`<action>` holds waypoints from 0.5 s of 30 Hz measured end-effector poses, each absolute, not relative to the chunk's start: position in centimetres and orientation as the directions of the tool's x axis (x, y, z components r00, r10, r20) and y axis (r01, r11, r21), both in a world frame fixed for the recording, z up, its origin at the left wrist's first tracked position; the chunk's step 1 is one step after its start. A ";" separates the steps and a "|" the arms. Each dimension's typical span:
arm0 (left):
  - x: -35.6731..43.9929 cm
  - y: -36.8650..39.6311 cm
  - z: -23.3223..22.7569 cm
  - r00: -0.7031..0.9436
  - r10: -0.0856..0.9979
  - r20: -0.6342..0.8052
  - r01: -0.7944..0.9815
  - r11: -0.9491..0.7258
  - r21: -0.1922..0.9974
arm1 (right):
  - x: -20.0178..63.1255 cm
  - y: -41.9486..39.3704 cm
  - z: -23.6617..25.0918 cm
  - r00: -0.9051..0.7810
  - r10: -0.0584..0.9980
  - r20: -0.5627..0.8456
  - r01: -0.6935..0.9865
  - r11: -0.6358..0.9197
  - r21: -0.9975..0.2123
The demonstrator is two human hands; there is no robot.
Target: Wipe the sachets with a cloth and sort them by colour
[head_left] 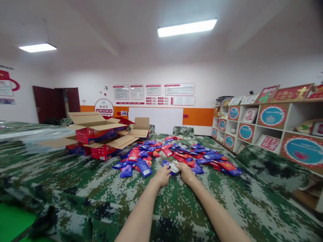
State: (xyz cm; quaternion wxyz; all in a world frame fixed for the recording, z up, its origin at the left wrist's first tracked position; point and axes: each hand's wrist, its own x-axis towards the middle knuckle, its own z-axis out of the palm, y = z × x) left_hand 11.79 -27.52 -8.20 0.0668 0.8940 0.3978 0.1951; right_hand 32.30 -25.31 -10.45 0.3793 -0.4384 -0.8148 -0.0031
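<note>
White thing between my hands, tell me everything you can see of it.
The white thing is small and pale, with a crumpled, folded look, like soft cloth, paper or thin film; I can't tell which. It is above the camouflage tablecloth, with blue packaging showing beside it. Your right hand grips its right side; your left hand is close on its left.

The right hand [186, 172] partly hides a white item [174, 167] too small to identify.
</note>
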 end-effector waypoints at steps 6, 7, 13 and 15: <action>10.3 -26.8 -7.6 0.677 0.670 0.305 0.631 -0.742 0.226 | 31.6 -26.5 -8.9 -0.359 0.725 0.588 0.726 0.613 -0.311; 10.1 -26.8 -7.4 0.685 0.656 0.317 0.625 -0.753 0.205 | 31.5 -26.7 -8.8 -0.355 0.723 0.593 0.726 0.613 -0.313; 9.6 -26.7 -7.0 0.715 0.599 0.360 0.577 -0.797 0.180 | 31.2 -26.8 -8.4 -0.339 0.716 0.610 0.727 0.611 -0.314; 9.6 -26.8 -7.1 0.694 0.608 0.386 0.579 -0.790 0.201 | 31.3 -26.7 -8.5 -0.334 0.718 0.611 0.732 0.606 -0.311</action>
